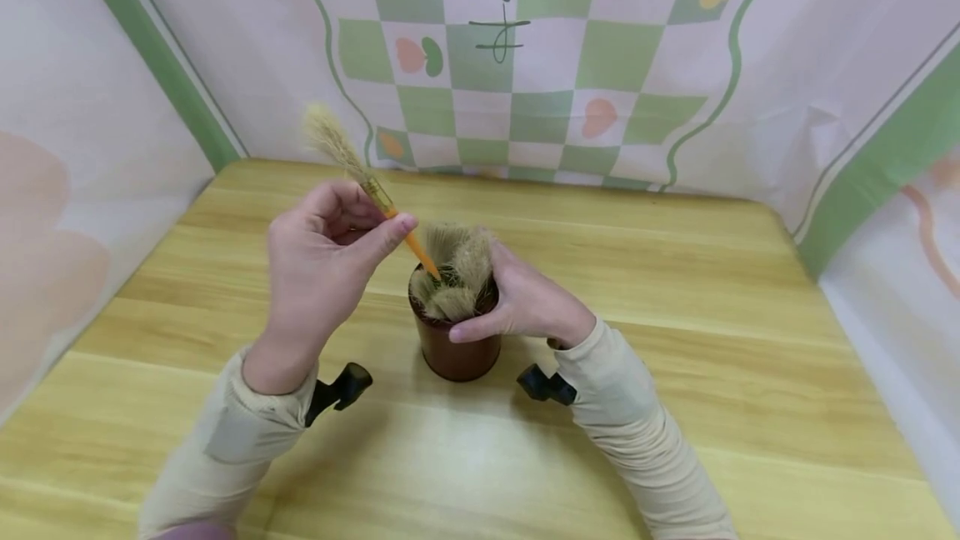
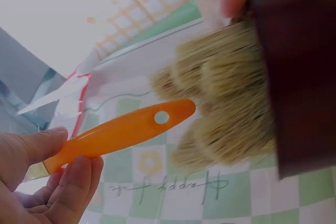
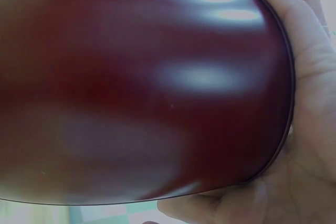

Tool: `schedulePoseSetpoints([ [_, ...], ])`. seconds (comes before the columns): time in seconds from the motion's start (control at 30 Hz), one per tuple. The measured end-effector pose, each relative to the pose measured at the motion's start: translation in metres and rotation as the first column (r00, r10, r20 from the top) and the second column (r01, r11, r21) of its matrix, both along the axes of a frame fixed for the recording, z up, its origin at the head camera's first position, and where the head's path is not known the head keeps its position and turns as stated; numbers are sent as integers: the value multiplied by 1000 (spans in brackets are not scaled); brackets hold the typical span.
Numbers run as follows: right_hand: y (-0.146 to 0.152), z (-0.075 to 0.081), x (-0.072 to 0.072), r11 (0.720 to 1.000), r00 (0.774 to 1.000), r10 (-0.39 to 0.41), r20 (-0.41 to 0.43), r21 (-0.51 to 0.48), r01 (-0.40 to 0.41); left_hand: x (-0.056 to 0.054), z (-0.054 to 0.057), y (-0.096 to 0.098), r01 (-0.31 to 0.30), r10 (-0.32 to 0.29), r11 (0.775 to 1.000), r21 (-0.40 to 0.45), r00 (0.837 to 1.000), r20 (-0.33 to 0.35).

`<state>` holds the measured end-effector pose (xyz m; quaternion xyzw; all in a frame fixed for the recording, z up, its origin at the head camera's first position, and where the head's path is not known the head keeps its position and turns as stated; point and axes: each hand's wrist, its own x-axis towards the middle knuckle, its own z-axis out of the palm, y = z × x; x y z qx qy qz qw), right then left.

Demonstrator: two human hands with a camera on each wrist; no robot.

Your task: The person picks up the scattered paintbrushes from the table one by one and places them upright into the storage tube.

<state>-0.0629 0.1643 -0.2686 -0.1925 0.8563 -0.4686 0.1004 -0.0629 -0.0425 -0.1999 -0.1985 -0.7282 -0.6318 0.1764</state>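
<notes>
Between thumb and fingers, my left hand point(image 1: 315, 273) pinches a paintbrush point(image 1: 378, 195) with an orange handle. Its pale bristles point up and its handle end points down at a dark red cylindrical pot point(image 1: 461, 355). In the left wrist view the handle point(image 2: 123, 128) has a hanging hole, and its tip is close to the brush bristles point(image 2: 236, 98) sticking out of the pot. Several brushes stand bristles-up in there. My right hand point(image 1: 528, 298) grips the pot at its rim, thumb on the near side. The right wrist view shows mostly the pot's glossy wall point(image 3: 147, 93).
The pot stands on a wood-grain table point(image 1: 675, 440). Behind it hangs a green and white checkered cloth point(image 1: 551, 115), and pale cloth walls border both sides. A black wrist mount point(image 1: 341, 390) sticks out from the left sleeve, another point(image 1: 546, 384) from the right.
</notes>
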Motion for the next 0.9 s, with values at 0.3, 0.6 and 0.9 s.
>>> schedulePoseSetpoints([
  [0.3,-1,-1,0,999,1000,18,-15,-27,-18,-2,-10,10,46,-46,999,-16,999,-14],
  [0.6,1,-3,0,1000,1000,18,-10,-18,-19,-5,-19,23,42,-35,985,-169,999,40],
  [0.9,0,-1,-1,1000,1000,-12,18,20,12,-3,-15,12,14,8,981,-194,994,112],
])
